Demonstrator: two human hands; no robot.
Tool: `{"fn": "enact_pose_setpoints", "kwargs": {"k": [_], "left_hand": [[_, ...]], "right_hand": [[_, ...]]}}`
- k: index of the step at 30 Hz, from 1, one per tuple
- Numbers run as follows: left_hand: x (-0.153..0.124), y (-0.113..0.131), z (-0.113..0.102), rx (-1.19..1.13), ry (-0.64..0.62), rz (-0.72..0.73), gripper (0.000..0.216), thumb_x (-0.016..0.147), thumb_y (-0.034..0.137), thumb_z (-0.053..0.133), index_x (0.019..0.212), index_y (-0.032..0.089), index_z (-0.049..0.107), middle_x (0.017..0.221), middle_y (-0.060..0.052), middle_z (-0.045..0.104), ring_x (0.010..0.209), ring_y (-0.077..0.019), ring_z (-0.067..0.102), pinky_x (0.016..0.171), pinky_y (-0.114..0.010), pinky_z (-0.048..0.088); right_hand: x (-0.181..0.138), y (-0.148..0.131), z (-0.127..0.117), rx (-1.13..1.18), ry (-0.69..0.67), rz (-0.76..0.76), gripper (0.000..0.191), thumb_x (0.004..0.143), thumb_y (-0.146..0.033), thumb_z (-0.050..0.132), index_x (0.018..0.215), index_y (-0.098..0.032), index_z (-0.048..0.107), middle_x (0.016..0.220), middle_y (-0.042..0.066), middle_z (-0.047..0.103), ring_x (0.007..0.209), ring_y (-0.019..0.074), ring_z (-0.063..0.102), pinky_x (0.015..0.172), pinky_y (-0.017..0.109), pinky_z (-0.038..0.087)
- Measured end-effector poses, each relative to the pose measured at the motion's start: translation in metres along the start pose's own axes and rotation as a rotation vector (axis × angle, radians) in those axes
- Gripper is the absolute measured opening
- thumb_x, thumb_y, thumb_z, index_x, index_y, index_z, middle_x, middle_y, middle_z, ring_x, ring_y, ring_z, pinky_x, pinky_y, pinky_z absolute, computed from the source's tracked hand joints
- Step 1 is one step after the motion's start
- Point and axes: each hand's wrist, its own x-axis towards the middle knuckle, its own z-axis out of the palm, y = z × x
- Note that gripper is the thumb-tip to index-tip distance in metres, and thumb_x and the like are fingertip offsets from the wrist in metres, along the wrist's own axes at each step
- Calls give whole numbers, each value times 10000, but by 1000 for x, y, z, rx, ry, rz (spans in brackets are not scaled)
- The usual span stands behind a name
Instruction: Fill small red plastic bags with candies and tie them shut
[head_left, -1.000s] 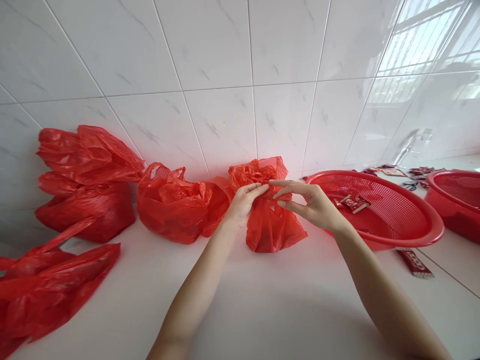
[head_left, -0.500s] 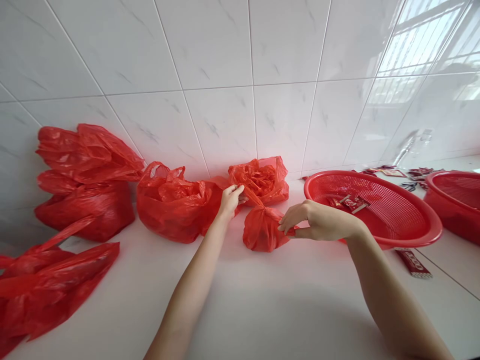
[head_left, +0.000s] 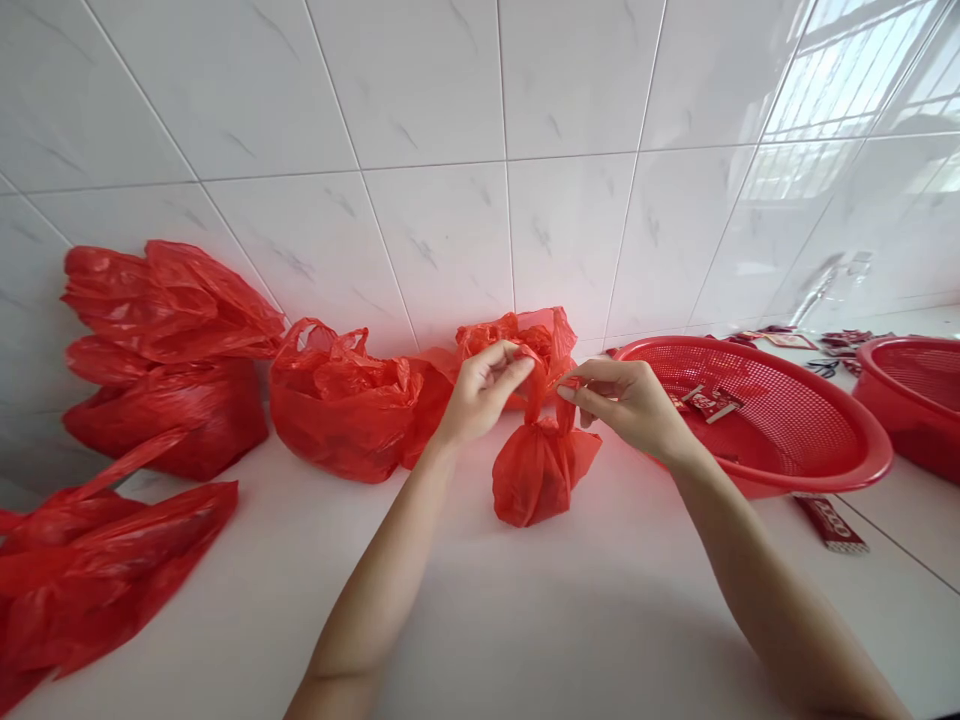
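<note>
A small red plastic bag [head_left: 536, 475] sits at the middle of the white counter, its neck gathered and its body bulging. Above the neck, my left hand [head_left: 487, 388] pinches one of its handles between thumb and fingers. My right hand [head_left: 619, 398] pinches the other handle, close to the left fingertips. Both handles are drawn upward. Just behind my hands, against the wall, lies a heap of crumpled red plastic bags [head_left: 559, 335], partly covered by my left hand.
To the right stands a red mesh basket [head_left: 787, 425] with a few wrapped snacks [head_left: 709, 403]; a dark red packet [head_left: 832, 525] lies under its edge. Another red basket [head_left: 911, 400] is farther right. Filled red bags [head_left: 341, 420] line the left side, and a clear bottle [head_left: 825, 285] lies near the wall.
My right hand has moved up from the bag's side and now grips a handle. My left hand has shifted right, and the bag's handles are now pulled up together.
</note>
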Motion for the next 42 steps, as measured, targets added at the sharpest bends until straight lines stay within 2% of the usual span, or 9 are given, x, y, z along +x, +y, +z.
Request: {"fn": "enact_pose_setpoints", "kwargs": {"k": [4,8,15,17,21,24,31,36,42], "left_hand": [[-12,12,15,-40,-161,-75,222,806,400,766,872,208,676,898,-33,674,826,-191,670,748,-301,556],[-16,12,20,-4,-125,-72,252,746,352,829,904,210,693,908,-31,689,860,-206,691,803,-324,565],[-13,10,15,82,5,36,151,814,339,761,848,192,746,864,-39,712,860,-199,666,808,-317,540],[-12,13,13,38,33,37,127,787,313,780,829,197,752,846,-31,707,851,-193,660,792,-310,537],[-9,15,10,-91,45,20,154,740,336,812,762,196,753,825,-21,683,777,-171,639,744,-309,534],[-4,10,5,-180,126,26,167,694,322,849,753,197,755,817,-13,683,777,-148,626,763,-286,522],[8,4,-12,-304,318,5,265,534,327,918,652,198,719,741,8,661,757,-134,602,761,-257,510],[8,6,-14,-312,297,31,231,559,298,907,663,190,732,760,9,664,777,-122,602,779,-245,494],[2,8,-5,-251,173,-27,217,623,343,881,686,199,732,787,-8,658,795,-149,601,787,-280,507]], "right_hand": [[1,3,14,179,126,100,335,744,-490,804,727,-174,693,605,13,674,532,175,659,537,318,569],[2,1,14,320,175,135,384,643,-485,884,723,-177,669,659,27,720,572,176,675,560,318,582],[6,16,3,408,97,58,285,746,-371,847,916,-189,708,874,35,744,799,180,712,784,347,600],[9,24,2,397,7,34,392,726,-349,862,1054,-211,698,1060,54,736,995,206,698,906,367,574],[13,38,10,334,-376,45,745,689,-322,883,1357,-260,561,1359,83,635,1280,258,578,1076,435,486],[12,47,23,234,-499,97,673,702,-349,870,1306,-207,610,1268,89,684,1192,276,631,1026,440,519],[7,61,40,207,-493,90,365,822,-434,738,1061,-161,702,1021,50,733,999,263,684,868,378,573],[8,62,40,80,-474,68,269,846,-399,698,974,-163,684,958,43,722,924,239,673,797,339,564],[11,48,25,133,-515,1,424,770,-404,802,1115,-188,682,1073,45,711,1038,243,654,939,385,529]]}}
